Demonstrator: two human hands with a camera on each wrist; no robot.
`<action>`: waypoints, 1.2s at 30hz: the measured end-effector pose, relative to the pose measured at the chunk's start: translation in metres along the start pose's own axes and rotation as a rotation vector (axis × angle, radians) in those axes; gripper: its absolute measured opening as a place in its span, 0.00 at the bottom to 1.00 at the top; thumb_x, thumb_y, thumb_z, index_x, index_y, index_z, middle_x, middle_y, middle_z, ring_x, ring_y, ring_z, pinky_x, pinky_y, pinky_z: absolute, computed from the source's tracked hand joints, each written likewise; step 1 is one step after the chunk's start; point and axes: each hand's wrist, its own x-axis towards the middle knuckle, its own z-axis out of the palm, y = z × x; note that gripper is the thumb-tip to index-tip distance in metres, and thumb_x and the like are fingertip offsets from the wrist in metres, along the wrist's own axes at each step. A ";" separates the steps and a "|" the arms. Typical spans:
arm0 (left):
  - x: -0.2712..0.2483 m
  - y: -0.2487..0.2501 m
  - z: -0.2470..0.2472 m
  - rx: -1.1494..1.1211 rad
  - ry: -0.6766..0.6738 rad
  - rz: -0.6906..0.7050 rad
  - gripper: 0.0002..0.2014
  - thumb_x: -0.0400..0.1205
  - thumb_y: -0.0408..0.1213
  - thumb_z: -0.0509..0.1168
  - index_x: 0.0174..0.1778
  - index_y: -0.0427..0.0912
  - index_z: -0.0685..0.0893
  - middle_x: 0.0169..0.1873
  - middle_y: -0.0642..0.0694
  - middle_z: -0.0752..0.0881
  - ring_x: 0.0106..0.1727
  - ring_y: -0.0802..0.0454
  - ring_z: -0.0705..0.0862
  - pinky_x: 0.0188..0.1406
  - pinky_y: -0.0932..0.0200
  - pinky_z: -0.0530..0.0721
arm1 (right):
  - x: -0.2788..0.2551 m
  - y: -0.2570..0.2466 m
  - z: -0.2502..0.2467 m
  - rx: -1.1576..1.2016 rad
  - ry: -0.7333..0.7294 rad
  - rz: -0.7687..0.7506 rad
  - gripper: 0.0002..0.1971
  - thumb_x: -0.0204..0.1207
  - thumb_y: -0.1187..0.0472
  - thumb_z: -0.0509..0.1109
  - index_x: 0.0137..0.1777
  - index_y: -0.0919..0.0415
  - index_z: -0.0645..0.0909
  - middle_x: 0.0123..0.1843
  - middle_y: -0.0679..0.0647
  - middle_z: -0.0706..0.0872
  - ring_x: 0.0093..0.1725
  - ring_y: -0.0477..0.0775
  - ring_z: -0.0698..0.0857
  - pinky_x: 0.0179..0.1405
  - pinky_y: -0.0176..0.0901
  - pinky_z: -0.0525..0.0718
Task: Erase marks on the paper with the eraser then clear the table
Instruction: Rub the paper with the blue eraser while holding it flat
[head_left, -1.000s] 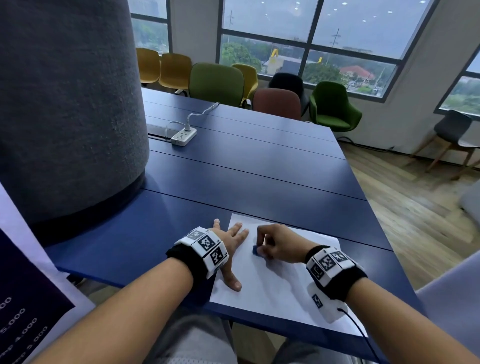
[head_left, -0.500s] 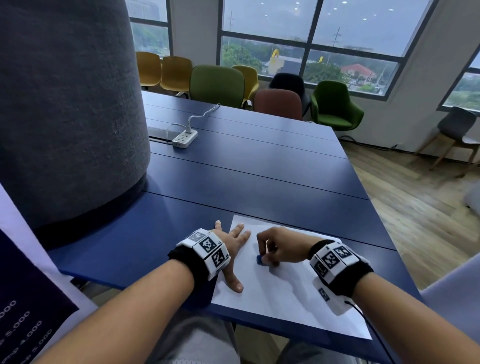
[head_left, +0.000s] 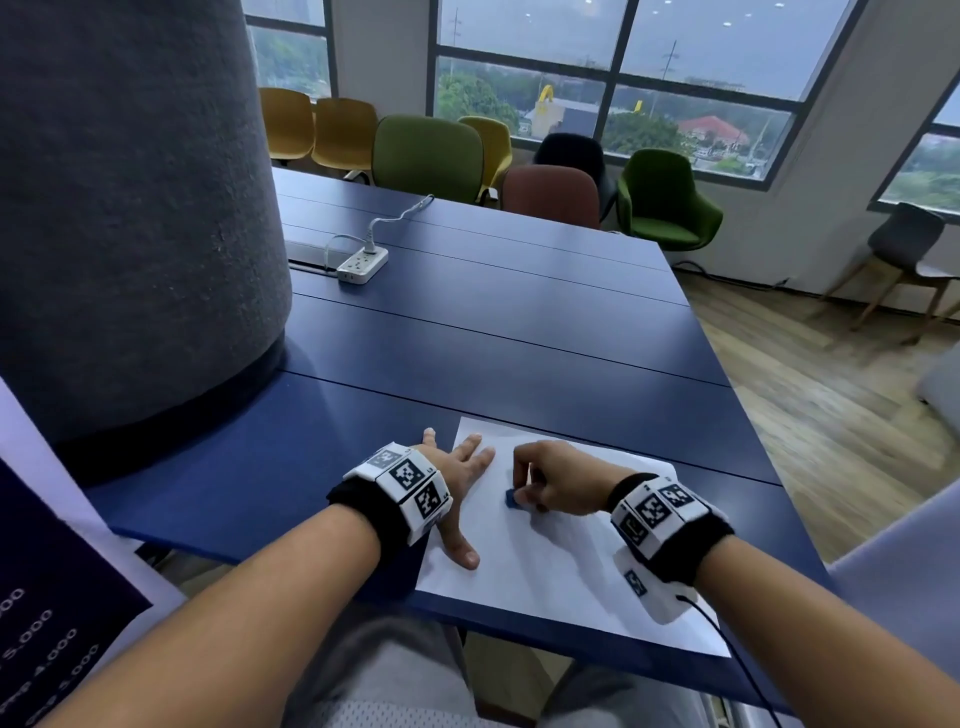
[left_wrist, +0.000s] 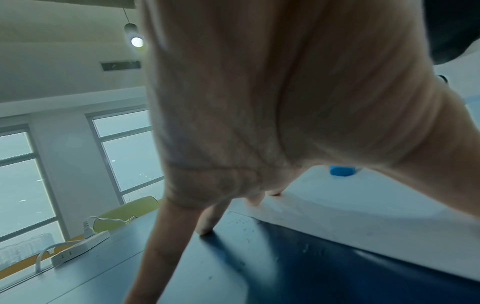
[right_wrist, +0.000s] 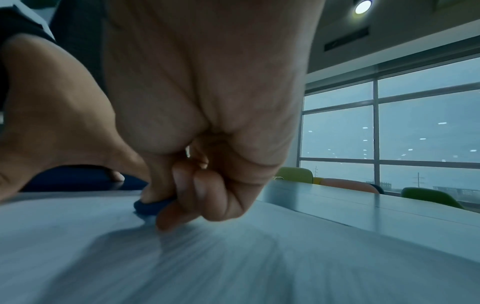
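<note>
Erasing on a sheet at the near edge of a blue table (head_left: 519, 332).
At left, the left hand (head_left: 457, 483) lies flat with fingers spread, pressing the paper (head_left: 545, 566) down at its left edge. To its right, the right hand (head_left: 556, 475) pinches the small blue eraser (head_left: 510, 497) in curled fingers, pressing it onto the sheet's middle.
</note>
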 end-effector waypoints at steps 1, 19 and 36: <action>0.000 -0.001 0.000 -0.002 0.001 0.000 0.69 0.64 0.64 0.79 0.85 0.56 0.31 0.85 0.57 0.32 0.82 0.26 0.32 0.79 0.24 0.53 | -0.001 0.000 0.003 0.023 0.047 0.000 0.06 0.75 0.60 0.73 0.42 0.56 0.78 0.31 0.46 0.81 0.30 0.45 0.79 0.31 0.35 0.76; -0.003 0.004 -0.002 0.030 -0.012 -0.014 0.68 0.66 0.64 0.78 0.84 0.55 0.30 0.85 0.55 0.31 0.82 0.26 0.32 0.79 0.25 0.51 | -0.018 -0.002 0.000 -0.004 -0.236 0.010 0.06 0.73 0.57 0.76 0.40 0.55 0.82 0.30 0.46 0.87 0.30 0.43 0.83 0.43 0.41 0.83; 0.001 0.002 0.000 0.040 -0.005 -0.016 0.68 0.65 0.65 0.78 0.84 0.56 0.30 0.85 0.56 0.32 0.83 0.26 0.34 0.79 0.25 0.54 | 0.021 0.013 -0.010 -0.007 0.048 0.060 0.06 0.74 0.56 0.75 0.42 0.54 0.81 0.35 0.50 0.86 0.34 0.49 0.83 0.39 0.40 0.81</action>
